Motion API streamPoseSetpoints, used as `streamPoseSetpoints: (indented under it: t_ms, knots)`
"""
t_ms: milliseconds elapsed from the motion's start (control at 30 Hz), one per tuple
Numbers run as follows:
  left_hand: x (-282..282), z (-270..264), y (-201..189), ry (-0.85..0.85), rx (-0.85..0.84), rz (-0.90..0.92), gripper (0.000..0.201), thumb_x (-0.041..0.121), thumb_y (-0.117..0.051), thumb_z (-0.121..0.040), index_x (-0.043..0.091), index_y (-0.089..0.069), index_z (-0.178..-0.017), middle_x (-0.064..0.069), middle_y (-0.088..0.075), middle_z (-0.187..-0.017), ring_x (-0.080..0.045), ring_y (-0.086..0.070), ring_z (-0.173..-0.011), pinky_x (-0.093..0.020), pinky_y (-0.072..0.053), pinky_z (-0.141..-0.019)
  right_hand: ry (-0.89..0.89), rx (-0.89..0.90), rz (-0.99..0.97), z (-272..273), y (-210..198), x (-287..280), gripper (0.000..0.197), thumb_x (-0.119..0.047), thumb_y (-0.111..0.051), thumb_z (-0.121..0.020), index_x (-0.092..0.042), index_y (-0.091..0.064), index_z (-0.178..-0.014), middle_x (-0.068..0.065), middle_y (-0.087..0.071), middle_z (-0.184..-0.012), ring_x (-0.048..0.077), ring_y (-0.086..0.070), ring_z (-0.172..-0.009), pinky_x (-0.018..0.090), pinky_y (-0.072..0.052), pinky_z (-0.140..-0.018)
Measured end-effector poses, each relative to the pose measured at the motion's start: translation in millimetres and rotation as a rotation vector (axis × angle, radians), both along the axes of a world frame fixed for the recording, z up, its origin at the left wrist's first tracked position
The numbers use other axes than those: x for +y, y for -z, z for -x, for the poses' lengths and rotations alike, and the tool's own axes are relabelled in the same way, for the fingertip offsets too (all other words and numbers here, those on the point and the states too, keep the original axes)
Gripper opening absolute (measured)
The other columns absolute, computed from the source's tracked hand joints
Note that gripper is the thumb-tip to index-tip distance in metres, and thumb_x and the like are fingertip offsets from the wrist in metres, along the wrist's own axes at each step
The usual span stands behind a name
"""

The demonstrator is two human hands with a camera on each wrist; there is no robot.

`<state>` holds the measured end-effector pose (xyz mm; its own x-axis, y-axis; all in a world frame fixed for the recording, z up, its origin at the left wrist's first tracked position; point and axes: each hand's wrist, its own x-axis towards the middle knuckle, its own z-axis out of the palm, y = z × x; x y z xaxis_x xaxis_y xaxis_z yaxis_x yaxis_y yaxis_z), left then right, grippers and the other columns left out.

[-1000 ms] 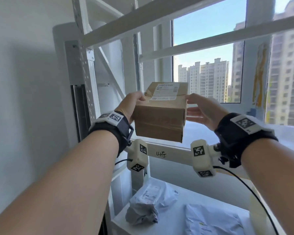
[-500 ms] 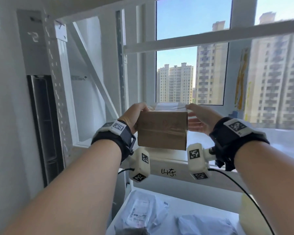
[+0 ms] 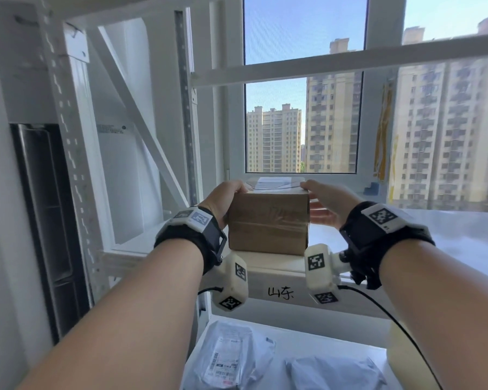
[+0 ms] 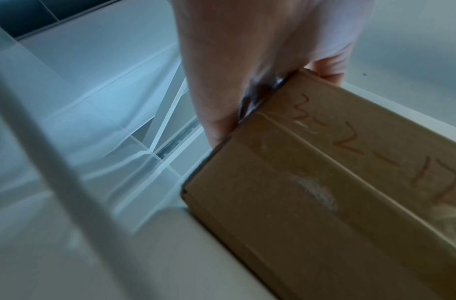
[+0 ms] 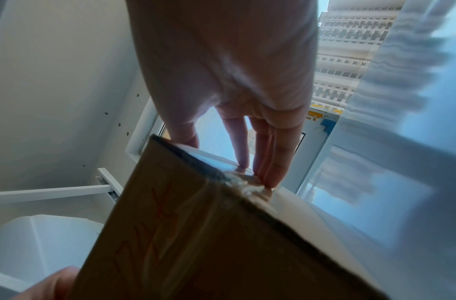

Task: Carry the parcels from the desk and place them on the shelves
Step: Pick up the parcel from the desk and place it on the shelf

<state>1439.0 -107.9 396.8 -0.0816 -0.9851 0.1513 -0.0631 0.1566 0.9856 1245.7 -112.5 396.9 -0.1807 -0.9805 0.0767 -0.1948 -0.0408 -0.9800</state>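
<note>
while the head view looks along both forearms, the cardboard box (image 3: 268,223) sits between the two hands with its bottom edge on or just above the front lip of the shelf (image 3: 276,267); which of the two i cannot tell. the left hand (image 3: 227,199) curls over the box's left top corner, and the right hand (image 3: 326,202) lies flatter along the right side, fingers over the top edge. below the grip, two soft plastic mailers (image 3: 231,358) lie on a lower shelf.

in the left wrist view, the left hand (image 4: 247,60) wraps the box (image 4: 324,192) at its corner, thumb down the near edge, fingers round the far side. tape runs along the brown face beside some handwriting.

in the right wrist view, the right hand (image 5: 222,71) has nearly straight fingers pressing the taped top corner of the box (image 5: 196,233).

the box looks stiff and probably light. glossy tape may be slippery, so bare cardboard sides are likely the better hold.
</note>
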Motion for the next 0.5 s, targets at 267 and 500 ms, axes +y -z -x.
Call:
streamPoseSetpoints:
  t_ms: [267, 500]
  knots:
    - [-2.7, 3.8, -1.4, 0.025, -0.001, -0.042, 0.028, 0.012, -0.040, -0.092, 0.013, -0.052, -0.067, 0.001, -0.051, -0.050, -0.013, -0.045, -0.055, -0.022, -0.035, -0.049, 0.031, -0.008, -0.002, 1.3, 0.2, 3.3, 0.028, -0.036, -0.060, -0.090, -0.011, -0.059, -0.103, 0.016, -0.069, -0.121, 0.023, -0.067, -0.093, 0.033, -0.057, -0.076]
    - [-4.6, 0.2, -2.0, 0.023, -0.064, -0.114, 0.017, 0.026, -0.048, -0.088, 0.015, -0.058, -0.080, -0.002, -0.049, -0.069, -0.015, -0.050, -0.065, -0.026, -0.041, -0.060, 0.087, 0.027, -0.026, 3.1, 1.6, 9.2, 0.049, -0.044, -0.056, -0.092, -0.005, -0.060, -0.121, 0.014, -0.067, -0.122, 0.026, -0.065, -0.109, 0.037, -0.056, -0.086]
